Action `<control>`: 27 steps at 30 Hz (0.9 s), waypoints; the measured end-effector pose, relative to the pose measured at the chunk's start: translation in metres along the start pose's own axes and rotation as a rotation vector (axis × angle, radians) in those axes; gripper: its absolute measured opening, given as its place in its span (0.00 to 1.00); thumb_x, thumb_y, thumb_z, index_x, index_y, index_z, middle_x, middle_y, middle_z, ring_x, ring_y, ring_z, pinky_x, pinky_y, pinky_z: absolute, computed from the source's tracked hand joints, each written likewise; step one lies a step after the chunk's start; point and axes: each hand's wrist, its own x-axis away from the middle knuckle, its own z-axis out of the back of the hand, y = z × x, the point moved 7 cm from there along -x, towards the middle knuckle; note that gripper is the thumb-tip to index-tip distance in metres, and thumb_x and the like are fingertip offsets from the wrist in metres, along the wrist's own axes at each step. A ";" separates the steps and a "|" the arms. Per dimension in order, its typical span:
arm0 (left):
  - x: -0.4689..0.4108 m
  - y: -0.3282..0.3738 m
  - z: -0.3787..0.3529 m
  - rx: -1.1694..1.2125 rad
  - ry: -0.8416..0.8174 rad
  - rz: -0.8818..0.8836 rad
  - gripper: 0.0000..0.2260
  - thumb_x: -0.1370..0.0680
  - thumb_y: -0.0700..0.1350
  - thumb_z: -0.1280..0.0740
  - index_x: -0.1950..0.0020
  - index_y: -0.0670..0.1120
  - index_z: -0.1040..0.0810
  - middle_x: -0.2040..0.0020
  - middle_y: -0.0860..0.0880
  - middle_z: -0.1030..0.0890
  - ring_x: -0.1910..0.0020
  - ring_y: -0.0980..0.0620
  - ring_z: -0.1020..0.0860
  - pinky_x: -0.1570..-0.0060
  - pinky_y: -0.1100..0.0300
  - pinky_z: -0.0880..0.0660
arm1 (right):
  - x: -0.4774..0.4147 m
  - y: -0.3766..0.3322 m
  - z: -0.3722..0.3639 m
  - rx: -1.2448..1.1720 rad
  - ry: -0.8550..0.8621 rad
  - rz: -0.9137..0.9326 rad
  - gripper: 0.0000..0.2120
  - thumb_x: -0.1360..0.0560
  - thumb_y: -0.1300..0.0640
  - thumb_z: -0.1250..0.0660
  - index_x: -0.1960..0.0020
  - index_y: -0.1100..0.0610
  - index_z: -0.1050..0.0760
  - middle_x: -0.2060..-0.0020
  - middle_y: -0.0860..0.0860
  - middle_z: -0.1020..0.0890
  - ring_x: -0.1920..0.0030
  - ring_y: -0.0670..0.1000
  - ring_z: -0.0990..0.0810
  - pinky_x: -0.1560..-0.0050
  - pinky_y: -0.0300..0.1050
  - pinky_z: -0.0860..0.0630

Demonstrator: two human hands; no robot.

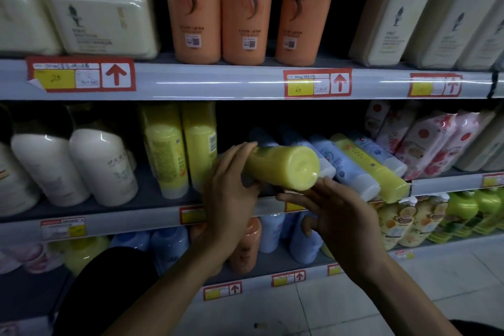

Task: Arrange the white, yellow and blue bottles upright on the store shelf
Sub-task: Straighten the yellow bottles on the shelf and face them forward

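The left hand (231, 187) grips the yellow bottle (285, 166) near its cap end. The bottle is horizontal, base toward the camera, in front of the middle shelf (131, 219). The right hand (343, 215) has its fingers extended just below the base end.

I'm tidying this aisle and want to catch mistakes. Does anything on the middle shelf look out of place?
Yes. The left hand grips a yellow bottle sideways, the right hand at its base. Right of them, blue bottles and a second yellow bottle lie tipped over on the middle shelf, not upright.
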 end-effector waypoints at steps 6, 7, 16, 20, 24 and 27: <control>-0.001 0.008 0.011 0.096 0.002 0.049 0.30 0.30 0.42 0.19 0.29 0.53 0.20 0.33 0.56 0.18 0.34 0.55 0.20 0.37 0.55 0.23 | -0.022 0.016 -0.004 0.541 0.195 0.243 0.12 0.21 0.70 0.34 0.45 0.57 0.17 0.52 0.49 0.12 0.54 0.48 0.15 0.59 0.43 0.21; 0.000 0.009 0.011 0.084 -0.013 0.058 0.30 0.30 0.44 0.18 0.29 0.53 0.20 0.35 0.56 0.17 0.36 0.54 0.20 0.38 0.56 0.22 | -0.028 0.020 -0.007 0.677 0.226 0.304 0.10 0.22 0.69 0.32 0.46 0.56 0.18 0.53 0.48 0.12 0.52 0.47 0.15 0.55 0.43 0.20; -0.002 -0.008 0.011 0.035 -0.087 0.238 0.29 0.37 0.58 0.17 0.42 0.55 0.24 0.49 0.56 0.15 0.48 0.51 0.17 0.54 0.50 0.20 | -0.065 0.044 -0.037 0.710 0.230 0.384 0.13 0.29 0.67 0.26 0.48 0.55 0.20 0.58 0.44 0.14 0.56 0.42 0.15 0.57 0.42 0.20; -0.004 -0.029 0.010 0.139 -0.084 0.364 0.29 0.41 0.62 0.19 0.45 0.57 0.25 0.52 0.57 0.15 0.50 0.55 0.15 0.52 0.47 0.17 | -0.076 0.054 -0.042 0.664 0.195 0.361 0.15 0.30 0.63 0.24 0.45 0.51 0.19 0.54 0.46 0.12 0.52 0.45 0.14 0.50 0.54 0.17; 0.000 -0.037 0.009 0.248 -0.089 0.387 0.26 0.36 0.60 0.20 0.42 0.57 0.23 0.50 0.57 0.14 0.49 0.56 0.15 0.49 0.46 0.16 | -0.081 0.052 -0.047 0.692 0.159 0.380 0.15 0.28 0.61 0.24 0.42 0.51 0.17 0.53 0.44 0.12 0.51 0.43 0.14 0.49 0.54 0.17; 0.005 -0.035 0.011 0.271 -0.117 0.364 0.18 0.28 0.56 0.24 0.39 0.56 0.21 0.48 0.58 0.14 0.47 0.58 0.16 0.47 0.48 0.17 | -0.087 0.049 -0.050 0.684 0.156 0.367 0.13 0.27 0.59 0.25 0.44 0.51 0.16 0.55 0.44 0.12 0.52 0.43 0.13 0.50 0.53 0.16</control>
